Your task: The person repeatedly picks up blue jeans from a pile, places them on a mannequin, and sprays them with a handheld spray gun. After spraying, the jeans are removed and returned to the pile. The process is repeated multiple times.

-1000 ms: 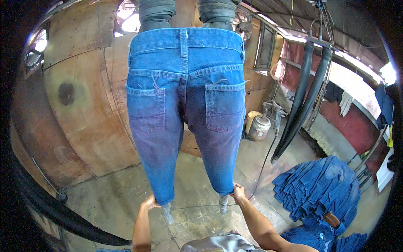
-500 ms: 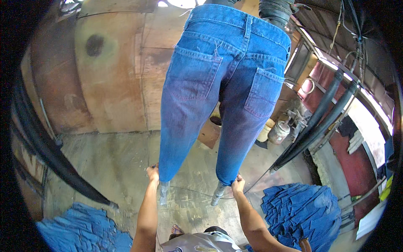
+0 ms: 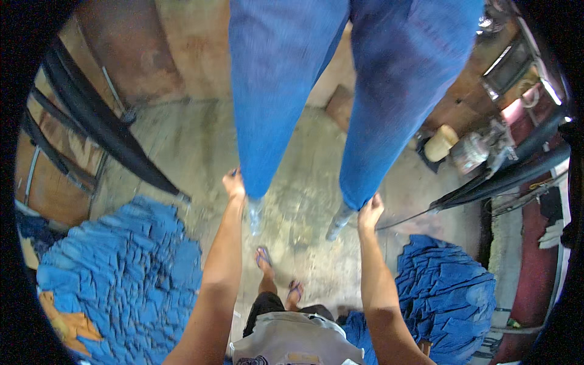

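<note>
Left hand [image 3: 233, 182] closed on the hem of the left leg of the blue jeans [image 3: 340, 85]; right hand [image 3: 370, 211] closed on the hem of the right leg, the jeans hanging upright overhead with a clear tube end showing below each cuff. Both forearms reach up and forward from below the jeans, elbows nearly straight. Under the jeans lies a stained concrete floor [image 3: 201, 146]; folded blue denim piles sit left [image 3: 121, 274] and right [image 3: 450, 292] of them, black hoses [image 3: 103, 128] at the left.
</note>
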`<state>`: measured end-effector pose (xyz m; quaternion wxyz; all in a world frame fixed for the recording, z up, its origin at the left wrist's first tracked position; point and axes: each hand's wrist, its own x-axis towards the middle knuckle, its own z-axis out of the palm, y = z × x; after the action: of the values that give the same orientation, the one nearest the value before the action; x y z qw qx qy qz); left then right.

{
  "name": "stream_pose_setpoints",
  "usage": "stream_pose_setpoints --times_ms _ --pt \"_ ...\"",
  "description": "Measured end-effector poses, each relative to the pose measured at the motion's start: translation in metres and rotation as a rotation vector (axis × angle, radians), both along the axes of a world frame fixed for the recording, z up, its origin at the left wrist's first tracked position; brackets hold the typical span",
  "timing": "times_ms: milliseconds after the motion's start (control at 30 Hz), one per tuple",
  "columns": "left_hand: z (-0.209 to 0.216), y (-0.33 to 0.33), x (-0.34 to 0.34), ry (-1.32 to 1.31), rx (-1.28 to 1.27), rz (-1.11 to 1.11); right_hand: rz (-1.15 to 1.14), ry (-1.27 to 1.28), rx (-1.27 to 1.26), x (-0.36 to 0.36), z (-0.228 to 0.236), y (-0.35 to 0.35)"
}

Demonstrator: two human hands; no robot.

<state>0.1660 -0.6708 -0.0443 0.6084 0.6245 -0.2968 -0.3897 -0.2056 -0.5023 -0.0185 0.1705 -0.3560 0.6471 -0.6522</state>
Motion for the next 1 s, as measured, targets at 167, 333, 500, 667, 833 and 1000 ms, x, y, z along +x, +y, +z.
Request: stream_pose_setpoints --times_ms 167,333,500,667,833,1000 --pt "0.012 0.004 -0.026 0.023 -0.072 0.000 -0.028 0.072 -0.016 0.007 0.008 -0.029" --pt "0.018 -0.037 -0.057 0.059 -0.058 -0.031 -0.056 0.342 0.001 -0.006 0.005 -0.083" --pt "-0.005 -0.041 -0.061 -0.374 0.078 0.010 -0.026 0.065 -0.169 0.004 -0.022 -0.095" --pt "-0.028 -0.013 -0.050 -0.038 -0.111 0.056 0.007 -0.134 -0.236 0.030 -0.041 -0.055" --pt "-0.019 0.011 -0.026 -0.117 -0.060 0.079 -0.025 -0.162 -0.252 0.047 -0.053 -0.024" --pt "-0.009 0.034 -0.001 -0.148 0.016 -0.022 -0.125 -0.114 -0.117 0.030 -0.073 0.032"
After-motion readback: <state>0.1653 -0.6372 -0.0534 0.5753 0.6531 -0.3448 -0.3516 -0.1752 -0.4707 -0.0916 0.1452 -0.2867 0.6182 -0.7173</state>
